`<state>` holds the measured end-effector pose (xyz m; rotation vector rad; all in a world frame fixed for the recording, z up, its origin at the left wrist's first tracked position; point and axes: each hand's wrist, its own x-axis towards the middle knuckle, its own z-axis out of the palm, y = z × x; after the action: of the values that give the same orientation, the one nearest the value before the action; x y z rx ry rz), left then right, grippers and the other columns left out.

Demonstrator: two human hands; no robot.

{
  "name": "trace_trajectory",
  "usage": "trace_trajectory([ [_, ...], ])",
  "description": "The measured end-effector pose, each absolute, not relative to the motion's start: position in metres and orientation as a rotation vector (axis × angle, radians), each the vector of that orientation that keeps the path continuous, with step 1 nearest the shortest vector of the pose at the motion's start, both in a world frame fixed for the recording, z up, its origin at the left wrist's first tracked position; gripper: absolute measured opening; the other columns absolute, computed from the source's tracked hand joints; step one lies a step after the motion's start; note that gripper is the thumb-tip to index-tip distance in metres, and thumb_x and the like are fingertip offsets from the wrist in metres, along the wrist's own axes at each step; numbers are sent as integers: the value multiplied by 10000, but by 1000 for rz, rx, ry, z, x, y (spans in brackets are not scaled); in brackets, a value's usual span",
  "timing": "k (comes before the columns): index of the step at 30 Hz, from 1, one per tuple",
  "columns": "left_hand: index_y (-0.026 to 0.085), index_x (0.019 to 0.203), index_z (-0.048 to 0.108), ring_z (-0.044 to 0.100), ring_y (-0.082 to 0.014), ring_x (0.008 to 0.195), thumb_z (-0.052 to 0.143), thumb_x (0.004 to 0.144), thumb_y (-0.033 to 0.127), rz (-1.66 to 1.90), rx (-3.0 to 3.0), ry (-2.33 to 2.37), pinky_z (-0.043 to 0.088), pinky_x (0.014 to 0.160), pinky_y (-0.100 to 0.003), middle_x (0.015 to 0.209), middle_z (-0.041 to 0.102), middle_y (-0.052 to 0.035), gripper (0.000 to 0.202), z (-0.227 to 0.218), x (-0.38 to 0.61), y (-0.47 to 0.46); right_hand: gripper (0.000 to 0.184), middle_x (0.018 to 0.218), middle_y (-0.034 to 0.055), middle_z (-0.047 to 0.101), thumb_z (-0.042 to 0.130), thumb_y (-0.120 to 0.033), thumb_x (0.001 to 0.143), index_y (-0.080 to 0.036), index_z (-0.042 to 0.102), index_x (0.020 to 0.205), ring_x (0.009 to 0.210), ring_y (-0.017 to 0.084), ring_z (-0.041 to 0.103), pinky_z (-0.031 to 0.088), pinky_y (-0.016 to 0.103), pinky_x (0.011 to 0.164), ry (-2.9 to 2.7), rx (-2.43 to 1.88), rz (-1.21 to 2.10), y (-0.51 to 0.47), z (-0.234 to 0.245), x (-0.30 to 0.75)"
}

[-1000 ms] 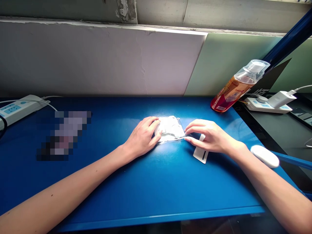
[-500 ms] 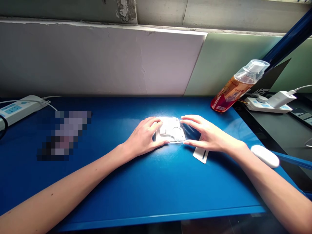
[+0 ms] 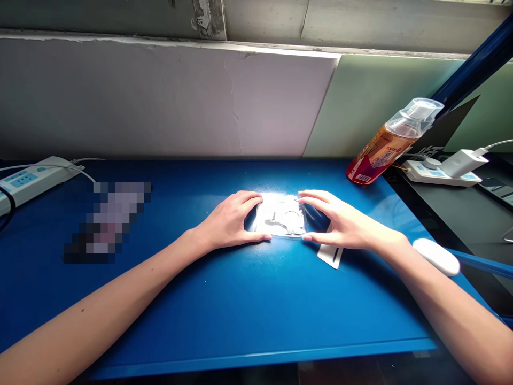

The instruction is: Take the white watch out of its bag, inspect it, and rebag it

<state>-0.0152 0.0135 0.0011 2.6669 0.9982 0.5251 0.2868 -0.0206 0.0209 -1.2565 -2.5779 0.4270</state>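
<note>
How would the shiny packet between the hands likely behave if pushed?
The packet would probably slide rather than roll, as it lies flat on the smooth blue table. Its glossy surface may be slippery; glare hides whether it is stiff.

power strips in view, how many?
2. One power strip sits at far left on the blue table, cut off by the frame edge; the other is right of the bottle, with a white charger on it. More could be hidden.

Btl (image 3: 382, 155), pwr strip (image 3: 38, 179), poss. mouse (image 3: 436, 257)
</note>
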Motion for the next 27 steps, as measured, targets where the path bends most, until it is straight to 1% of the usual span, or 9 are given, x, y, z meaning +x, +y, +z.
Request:
trace_trajectory([
  [6, 139, 1320, 584, 549, -368, 1265, 703, 715, 741, 564, 2638, 985, 460, 1068, -525, 1371, 577, -199, 861, 1, -13, 12, 821, 1524, 202, 438, 701, -562, 812, -173, 428, 1481, 1411, 387, 422, 439, 551, 1119, -2566, -1259, 425, -20, 21, 287],
  [11, 143, 1311, 588, 549, -360, 1268, 700, 719, 743, 569, 2644, 995, 460, 1069, -517, 1368, 582, -196, 850, 0, -13, 12, 806, 1533, 198, 429, 686, -575, 822, -190, 437, 1484, 1410, 398, 420, 445, 569, 1108, -2571, -1255, 422, -20, 20, 289],
  [14, 141, 1316, 585, 546, -356, 1275, 690, 729, 744, 560, 2651, 1011, 459, 1072, -513, 1377, 578, -198, 848, -1, -13, 11, 808, 1538, 200, 421, 682, -578, 827, -173, 437, 1483, 1414, 386, 417, 439, 556, 1117, -2581, -1283, 431, -20, 19, 289],
  [18, 106, 1305, 594, 549, -363, 1272, 677, 723, 765, 576, 2661, 1023, 461, 1071, -516, 1367, 585, -212, 883, -3, -12, 10, 819, 1540, 203, 416, 685, -580, 823, -143, 446, 1473, 1419, 371, 411, 429, 526, 1136, -2577, -1318, 455, -19, 19, 290],
  [24, 119, 1273, 621, 562, -369, 1251, 682, 696, 785, 603, 2669, 1064, 467, 1056, -526, 1331, 614, -204, 884, -2, -12, 9, 802, 1532, 187, 430, 692, -586, 812, -168, 465, 1457, 1411, 372, 423, 434, 524, 1132, -2561, -1316, 476, -19, 17, 292],
  [27, 102, 1263, 625, 562, -368, 1250, 691, 696, 776, 612, 2674, 1044, 467, 1058, -518, 1326, 616, -209, 884, -1, -12, 10, 793, 1527, 187, 437, 692, -581, 812, -162, 474, 1450, 1408, 371, 428, 436, 512, 1133, -2560, -1323, 481, -18, 18, 292],
])
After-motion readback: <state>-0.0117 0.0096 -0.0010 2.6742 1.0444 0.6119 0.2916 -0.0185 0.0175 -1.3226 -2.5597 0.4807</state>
